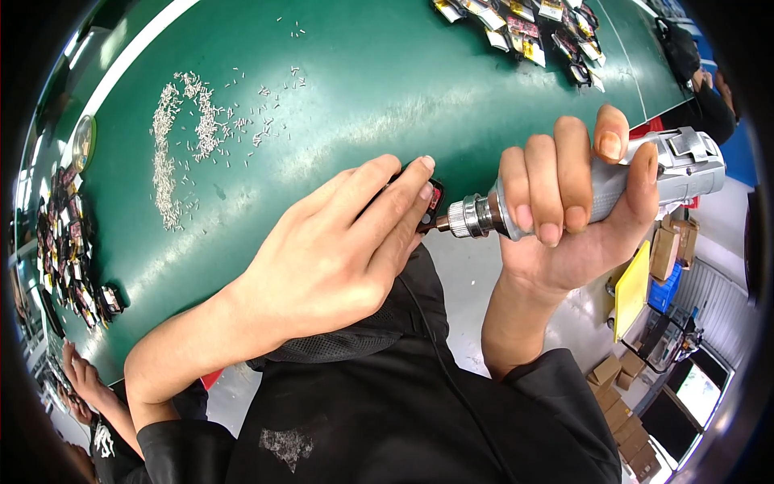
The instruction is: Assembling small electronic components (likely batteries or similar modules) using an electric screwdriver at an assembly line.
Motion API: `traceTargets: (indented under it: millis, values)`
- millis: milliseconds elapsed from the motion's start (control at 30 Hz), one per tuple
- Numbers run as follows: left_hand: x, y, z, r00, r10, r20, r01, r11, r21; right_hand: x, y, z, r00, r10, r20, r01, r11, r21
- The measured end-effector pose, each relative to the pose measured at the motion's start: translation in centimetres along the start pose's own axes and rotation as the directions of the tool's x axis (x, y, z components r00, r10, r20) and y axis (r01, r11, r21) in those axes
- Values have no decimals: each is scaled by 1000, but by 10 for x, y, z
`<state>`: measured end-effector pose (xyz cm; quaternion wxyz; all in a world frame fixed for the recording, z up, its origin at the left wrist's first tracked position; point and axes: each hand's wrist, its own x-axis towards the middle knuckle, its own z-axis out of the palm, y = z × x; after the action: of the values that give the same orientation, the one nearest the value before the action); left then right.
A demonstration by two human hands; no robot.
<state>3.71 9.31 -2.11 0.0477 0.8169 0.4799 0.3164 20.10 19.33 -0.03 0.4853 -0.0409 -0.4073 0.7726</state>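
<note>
My left hand (334,246) lies over a small black device (436,196) at the table's near edge, its fingers pressed together on top. Most of the device is hidden under them; a dark end with a bit of red shows past the fingertips. In my right hand (556,189) is a grey electric screwdriver (692,165), held almost level with the fingers wrapped round its body. Its silver collar points left, and the bit reaches the device's exposed end beside my left fingertips. Whether a screw sits at the tip, I cannot make out.
Loose small screws (165,165) are scattered on the green table (347,89). Piles of black devices lie at the far right (524,32) and left (68,250). Another person's hand (89,383) is at lower left; someone sits at far right. Cardboard boxes (625,423) stand on the floor.
</note>
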Motion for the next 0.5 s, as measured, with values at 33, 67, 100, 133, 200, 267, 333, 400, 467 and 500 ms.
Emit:
traceTargets:
  millis: [33, 67, 100, 133, 200, 267, 333, 400, 467, 500]
  values:
    - [1, 2, -4, 999, -25, 48, 27, 999, -34, 0, 0, 0, 1000, 3, -7, -3, 1000, 13]
    - [2, 3, -7, 994, -49, 96, 55, 996, -67, 0, -2, 0, 1000, 7, -13, -6, 1000, 24]
    - [2, 2, -6, 995, -49, 93, 55, 996, -67, 1, -4, 0, 1000, 8, -11, -7, 1000, 22]
    - [0, 0, -4, 996, -19, 86, 22, 999, -27, 2, -8, -1, 1000, 6, -7, -6, 1000, 13]
    - [-1, 0, -3, 997, 8, 81, -9, 1000, 12, 4, -12, -3, 1000, -14, -4, 14, 1000, -15]
    - [-1, 1, -3, 995, 15, 94, -23, 997, 74, 7, -16, -6, 1000, -21, -4, 21, 999, -47]
    - [-1, 1, -3, 995, 19, 94, -27, 996, 85, 9, -17, -6, 1000, -30, -3, 30, 996, -86]
    - [-1, 1, -3, 995, 25, 95, -34, 995, 92, 9, -17, -7, 999, -33, 2, 33, 994, -103]
    - [0, 0, -2, 995, 49, 91, -59, 993, 106, 10, -15, -8, 999, -36, 7, 37, 992, -120]
    - [0, 0, -2, 995, 49, 92, -58, 993, 105, 10, -15, -8, 999, -35, 12, 37, 992, -124]
